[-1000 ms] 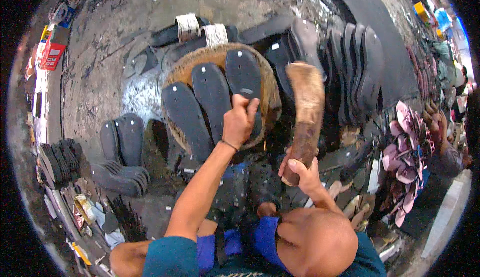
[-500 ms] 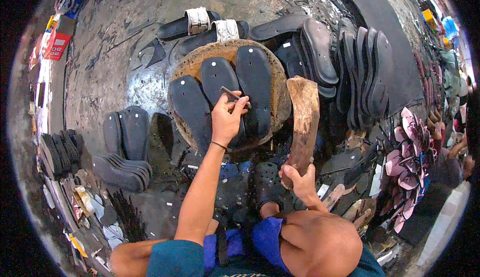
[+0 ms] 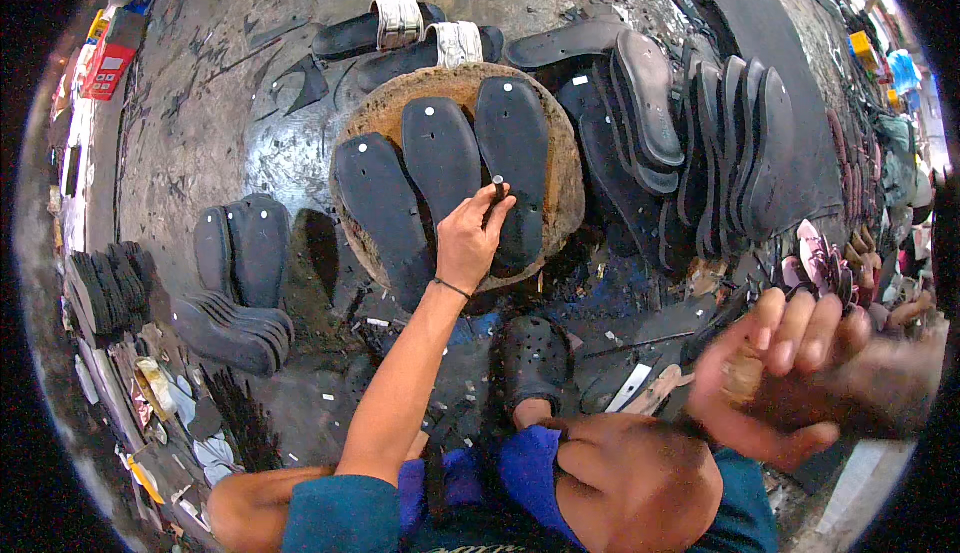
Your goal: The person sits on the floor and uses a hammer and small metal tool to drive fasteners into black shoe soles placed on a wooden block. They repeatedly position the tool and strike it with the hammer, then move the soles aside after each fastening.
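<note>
Three black shoe soles lie side by side on a round wooden block point(image 3: 563, 178): a left sole point(image 3: 378, 203), a middle sole point(image 3: 440, 148) and a right sole point(image 3: 512, 133). Each has a white dot near its top and small slits. My left hand point(image 3: 468, 243) is closed round a short metal punch point(image 3: 498, 187), held upright over the right sole's left side; its lower end is hidden by my fingers. Off to the right, my right hand point(image 3: 770, 383) is raised and grips a thick wooden club point(image 3: 865, 393), blurred by motion.
Stacked black soles point(image 3: 740, 153) stand right of the block, more soles point(image 3: 240, 338) at the left. Two sandals with white straps point(image 3: 399, 23) lie behind the block. Pink sandal pieces point(image 3: 818, 258) pile up at the right. A black clog point(image 3: 535, 358) is on my foot.
My right hand has swung the club up and out to the right. The punch in my left hand has turned from slanting to upright, shifting slightly right over the right sole.
</note>
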### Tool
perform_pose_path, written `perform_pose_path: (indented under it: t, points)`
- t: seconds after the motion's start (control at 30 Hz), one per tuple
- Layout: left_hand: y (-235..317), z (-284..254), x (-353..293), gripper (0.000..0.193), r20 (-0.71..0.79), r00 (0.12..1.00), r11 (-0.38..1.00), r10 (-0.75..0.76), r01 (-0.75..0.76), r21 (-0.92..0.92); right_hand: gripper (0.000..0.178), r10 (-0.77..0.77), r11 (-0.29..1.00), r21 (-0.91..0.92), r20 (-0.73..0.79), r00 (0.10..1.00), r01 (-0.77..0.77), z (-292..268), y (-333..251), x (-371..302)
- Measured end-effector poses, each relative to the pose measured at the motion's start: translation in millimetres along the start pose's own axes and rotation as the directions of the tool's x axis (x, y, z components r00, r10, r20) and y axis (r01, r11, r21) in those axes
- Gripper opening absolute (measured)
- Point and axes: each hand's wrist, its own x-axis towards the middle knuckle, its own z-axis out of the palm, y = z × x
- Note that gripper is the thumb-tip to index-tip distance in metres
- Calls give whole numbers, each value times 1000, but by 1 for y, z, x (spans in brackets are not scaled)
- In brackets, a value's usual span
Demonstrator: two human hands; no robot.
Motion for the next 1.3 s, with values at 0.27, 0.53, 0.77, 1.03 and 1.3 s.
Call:
perform_pose_path:
  t: [0.27,0.53,0.77,1.03,1.3]
  points:
    - [-3,-9,-2,17,153,988,990,-18,-4,144,23,854,334,-238,-334,399,-912,-57,76,-131]
    - [-7,-26,-15,26,3,921,892,-389,378,-247,37,896,216,-244,-335,291,-945,-56,102,-121]
    - [17,-50,-12,28,102,791,661,-603,567,-492,42,702,201,-564,-487,519,-801,-63,111,-116]
    - [57,-45,-77,20,184,866,774,-465,499,-390,43,801,339,-332,-389,455,-880,-33,104,-124]
    - [-32,-144,-81,26,-288,694,750,-660,587,-305,46,791,362,-351,-375,483,-864,-26,130,-138]
